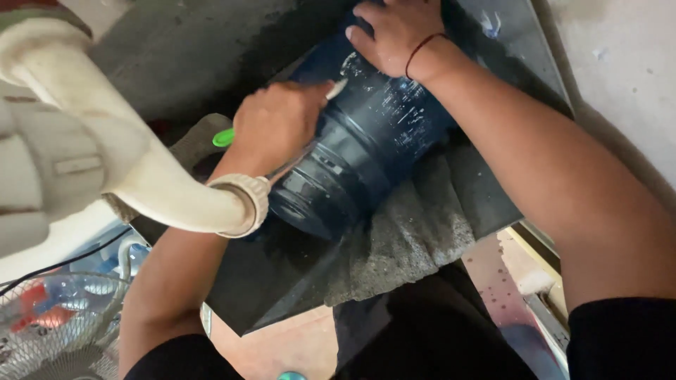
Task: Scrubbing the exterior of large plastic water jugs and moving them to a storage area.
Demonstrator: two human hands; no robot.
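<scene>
Nearest us, our left hand [278, 121] is clenched around a green-handled tool [224, 137], its pale tip against the dark blue bottle [366, 144]. Farther off, our right hand [398, 32] presses flat on the bottle, steadying it where it lies sideways on the dark counter [282, 281].

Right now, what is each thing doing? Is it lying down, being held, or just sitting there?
Dark blue jug: lying on its side on the grey slab, neck toward the person.
Left hand: closed around a green-handled tool, pressed against the jug.
Right hand: flat on the jug's upper side.
White pipe: open end beside the jug's neck.
Fan: below left, whether it spins cannot be told.
</scene>
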